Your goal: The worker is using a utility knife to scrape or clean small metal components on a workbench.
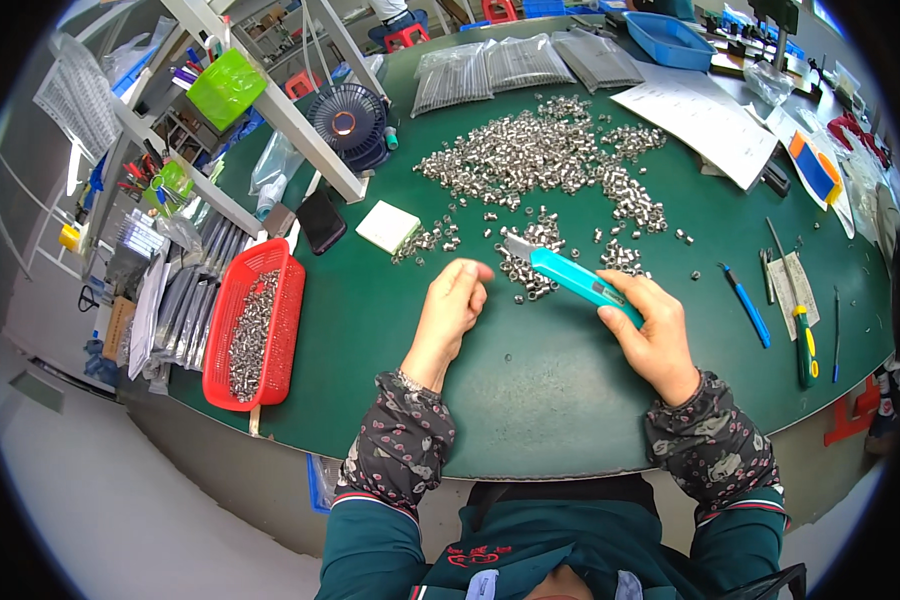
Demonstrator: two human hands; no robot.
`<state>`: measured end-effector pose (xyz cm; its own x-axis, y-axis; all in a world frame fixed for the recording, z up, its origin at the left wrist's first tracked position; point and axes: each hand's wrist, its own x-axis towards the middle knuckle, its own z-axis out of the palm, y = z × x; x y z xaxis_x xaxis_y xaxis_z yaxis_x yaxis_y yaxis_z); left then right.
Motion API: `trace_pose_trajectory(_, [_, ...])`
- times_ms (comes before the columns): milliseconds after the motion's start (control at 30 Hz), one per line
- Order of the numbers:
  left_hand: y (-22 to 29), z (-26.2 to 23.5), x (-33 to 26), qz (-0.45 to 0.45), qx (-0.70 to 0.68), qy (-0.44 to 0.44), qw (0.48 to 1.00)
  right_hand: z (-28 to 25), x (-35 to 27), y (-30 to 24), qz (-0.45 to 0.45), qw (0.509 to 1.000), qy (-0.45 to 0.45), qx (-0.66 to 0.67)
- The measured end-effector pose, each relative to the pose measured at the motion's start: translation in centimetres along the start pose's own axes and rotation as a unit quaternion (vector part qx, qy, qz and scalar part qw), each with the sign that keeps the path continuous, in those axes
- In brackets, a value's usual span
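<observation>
My right hand (658, 332) grips a turquoise utility knife (573, 276) by its handle. The knife's blade points away to the left, over a small cluster of short metal sleeves (538, 290). My left hand (450, 308) is to the left of the blade, apart from it, with thumb and fingers curled together. Whatever those fingers hold, if anything, is too small or hidden to make out. Beyond both hands spreads a large heap of the same shiny sleeves (530, 150). A few loose ones lie around its edges.
At the left stands a red basket (288, 340) with metal pieces in it. Near it are a phone (321, 221), a pale square block (387, 227) and a fan (348, 125). A blue-handled tool (752, 314) and a screwdriver (805, 345) lie right. Bagged rods (525, 64) lie at the back.
</observation>
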<state>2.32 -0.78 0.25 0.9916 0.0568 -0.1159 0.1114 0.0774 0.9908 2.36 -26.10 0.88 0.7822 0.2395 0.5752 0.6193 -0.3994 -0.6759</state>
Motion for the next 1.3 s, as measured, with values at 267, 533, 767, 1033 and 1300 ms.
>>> trace_pose_trajectory(267, [0.7,2.4,-0.8,0.039,0.451,-0.021,0.891,0.0,0.1,0.3,0.003,1.000,0.002,-0.003])
trace_pose_trajectory(533, [-0.4,0.8,-0.6,0.057,0.180,-0.041,0.981,0.0,0.1,-0.2,-0.010,1.000,-0.001,0.012])
trace_pose_trajectory(767, [-0.3,-1.0,-0.1,0.012,-0.262,-0.088,0.961,-0.1,-0.5,-0.3,0.002,0.999,-0.046,0.010])
trace_pose_trajectory(1033, [-0.3,-1.0,0.0,-0.007,-0.274,-0.085,0.958,0.0,-0.4,-0.5,0.012,0.995,-0.103,0.008])
trace_pose_trajectory(1300, [-0.3,-0.3,-0.2,-0.027,-0.271,-0.082,0.959,0.0,-0.4,-0.6,0.023,0.989,-0.143,0.006])
